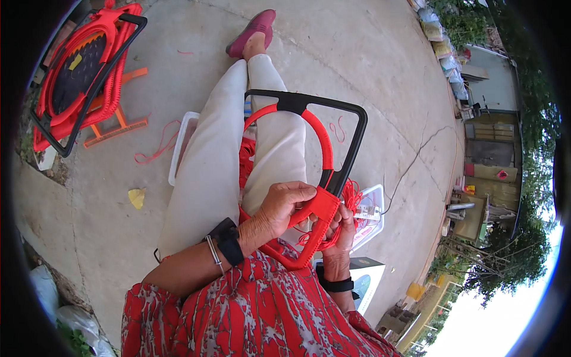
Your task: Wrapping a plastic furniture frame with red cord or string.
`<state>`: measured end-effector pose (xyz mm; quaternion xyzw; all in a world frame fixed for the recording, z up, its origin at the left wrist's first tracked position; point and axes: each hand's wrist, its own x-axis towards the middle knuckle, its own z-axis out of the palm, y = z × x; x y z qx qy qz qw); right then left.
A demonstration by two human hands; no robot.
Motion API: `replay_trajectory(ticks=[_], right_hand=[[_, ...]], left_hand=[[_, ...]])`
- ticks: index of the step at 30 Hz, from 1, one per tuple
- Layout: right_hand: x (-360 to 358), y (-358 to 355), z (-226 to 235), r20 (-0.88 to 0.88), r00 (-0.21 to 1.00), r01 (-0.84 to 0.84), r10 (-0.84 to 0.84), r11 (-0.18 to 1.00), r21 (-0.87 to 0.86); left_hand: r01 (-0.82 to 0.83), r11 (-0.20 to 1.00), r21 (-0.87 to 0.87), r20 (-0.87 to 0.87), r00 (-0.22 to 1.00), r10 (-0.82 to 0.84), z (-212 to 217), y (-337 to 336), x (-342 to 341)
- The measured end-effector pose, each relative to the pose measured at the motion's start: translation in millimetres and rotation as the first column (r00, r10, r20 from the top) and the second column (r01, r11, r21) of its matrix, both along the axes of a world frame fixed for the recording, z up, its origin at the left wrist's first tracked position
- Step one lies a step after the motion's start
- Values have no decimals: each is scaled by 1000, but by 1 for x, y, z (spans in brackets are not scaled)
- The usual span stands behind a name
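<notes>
Across my lap lies a frame (354,149) of black tube, partly wrapped in red, with a red-and-black ring inside it. My left hand (284,205) is closed on the inner edge of a red corner panel (325,205), the thumb lying along its top. On the panel's other side, the fingers of my right hand (340,231) are bent in against the red-wrapped edge. Part of those fingers is hidden by the frame. Loops of red cord (352,195) hang around the right hand; whether it also grips a strand, I cannot tell.
Several similar red-and-black frames (110,27) are stacked at the far left by an orange metal stand (122,128). White plastic tubs (178,149) flank my legs; a printed white box (370,278) stands at my right. Loose red cord (159,152) lies on the concrete (392,89).
</notes>
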<state>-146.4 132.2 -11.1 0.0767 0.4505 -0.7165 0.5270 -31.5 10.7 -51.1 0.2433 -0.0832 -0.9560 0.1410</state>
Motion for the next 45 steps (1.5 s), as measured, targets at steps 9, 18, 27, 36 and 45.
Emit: replay_trajectory(ticks=[9, 18, 27, 36, 45], right_hand=[[9, -11, 28, -298, 947, -19, 118, 949, 315], [13, -22, 40, -683, 693, 127, 229, 894, 430], [7, -15, 34, -542, 813, 30, 210, 916, 400], [17, -26, 36, -535, 841, 109, 78, 945, 309], [21, -19, 34, -521, 852, 93, 55, 962, 255]], left_hand=[[7, 1000, 24, -55, 998, -6, 5, -1, 7], [85, 996, -10, -33, 996, -85, 5, -2, 2], [-11, 996, -94, 57, 998, 17, 8, 0, 1], [-14, 969, -248, 163, 985, 56, 6, 7, 6], [-77, 872, -483, 23, 995, 100, 11, 1, 7]])
